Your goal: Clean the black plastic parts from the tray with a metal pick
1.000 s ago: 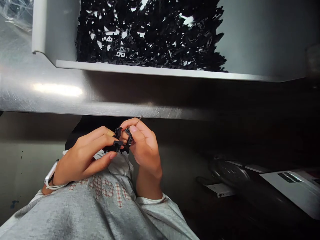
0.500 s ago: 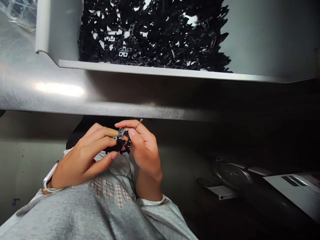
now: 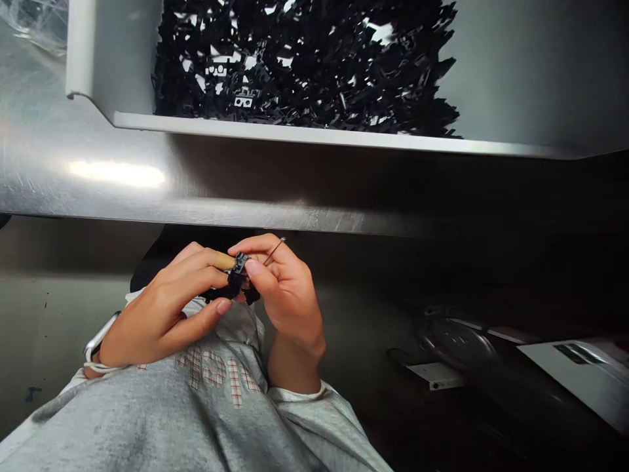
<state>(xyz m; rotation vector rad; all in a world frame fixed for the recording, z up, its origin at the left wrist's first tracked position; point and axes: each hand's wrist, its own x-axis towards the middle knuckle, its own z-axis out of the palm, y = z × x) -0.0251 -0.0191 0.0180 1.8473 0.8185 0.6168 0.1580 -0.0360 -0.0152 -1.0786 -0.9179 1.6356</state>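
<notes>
Between both hands, just below the table edge, are small black plastic parts (image 3: 239,267); fingers partly cover them, so I cannot tell how many there are. My left hand (image 3: 171,308) is closed on the dark pieces, its thumb underneath and a tan cover on one finger. My right hand (image 3: 285,288) pinches the upper part between thumb and forefinger. A thin metal rod with a small rounded end (image 3: 275,250) sticks up from among the right fingers; its other end is hidden.
Beyond my hands, a white tray (image 3: 295,131) holds a heap of black plastic parts (image 3: 304,65) on the metal table (image 3: 122,203). Clear plastic wrap (image 3: 42,23) lies at the upper left. Several dim objects, including a white box (image 3: 580,373), stand at the lower right.
My right thumb has moved slightly left onto the upper part. The black part has turned between my fingers, and the rod has shifted a little right. My left hand stays almost still.
</notes>
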